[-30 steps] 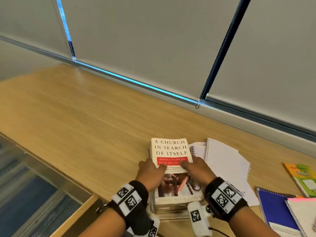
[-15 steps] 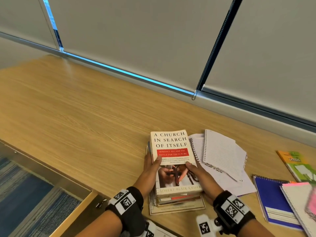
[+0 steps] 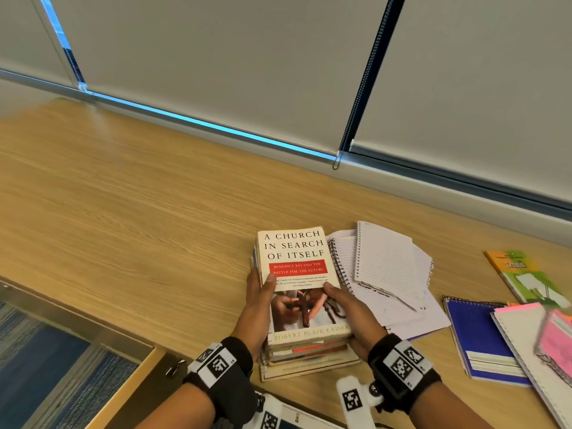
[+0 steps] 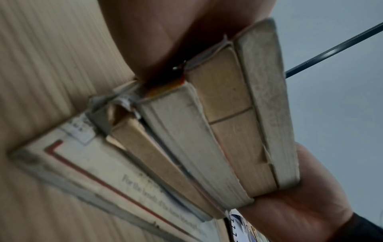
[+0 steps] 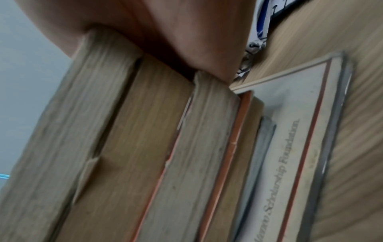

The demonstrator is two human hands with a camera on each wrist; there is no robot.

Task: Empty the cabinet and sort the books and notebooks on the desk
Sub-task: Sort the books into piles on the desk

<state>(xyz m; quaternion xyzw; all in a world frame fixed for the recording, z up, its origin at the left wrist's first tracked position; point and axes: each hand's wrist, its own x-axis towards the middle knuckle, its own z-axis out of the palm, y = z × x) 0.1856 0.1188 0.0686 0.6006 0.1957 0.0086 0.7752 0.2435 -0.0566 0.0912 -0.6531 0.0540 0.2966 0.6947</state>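
A stack of several worn books sits on the wooden desk, topped by "A Church in Search of Itself". My left hand grips the stack's left side, thumb on the cover. My right hand grips the right side, thumb also on the cover. The left wrist view shows the stack's page edges above a thin red-bordered booklet lying flat on the desk. The right wrist view shows the same page edges and the booklet beneath.
Loose spiral notebook sheets lie just right of the stack. Farther right are a blue spiral notebook, a white notebook with something pink on it, and a green-orange book. A cabinet door stands open at lower left. Window blinds back the desk.
Both hands slid off the top of the cover to the sides of the stack, leaving only the thumbs on the cover. The head view shifted slightly.
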